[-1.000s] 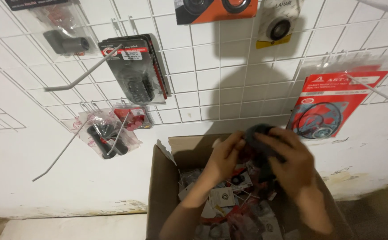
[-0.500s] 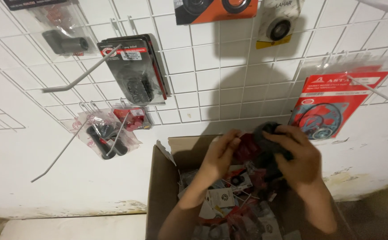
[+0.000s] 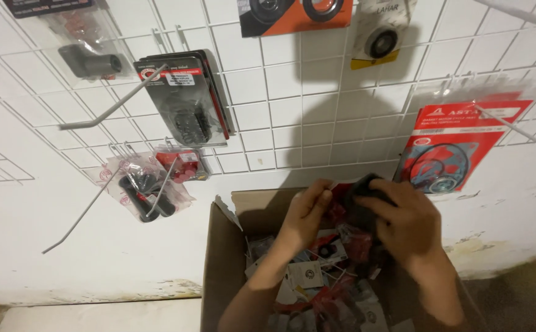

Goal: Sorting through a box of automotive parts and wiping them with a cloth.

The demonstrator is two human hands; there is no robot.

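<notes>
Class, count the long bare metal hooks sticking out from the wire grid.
4: upper left hook, lower left hook, right hook, top right hook. Packets may hide more.

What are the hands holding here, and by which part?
Both hands grip a small packet with a black part above the cardboard box: right hand over its top, left hand pinching its left edge.

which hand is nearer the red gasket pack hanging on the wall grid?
Right. The right hand sits just below-left of the red gasket pack; the left hand is farther left, over the cardboard box.
</notes>
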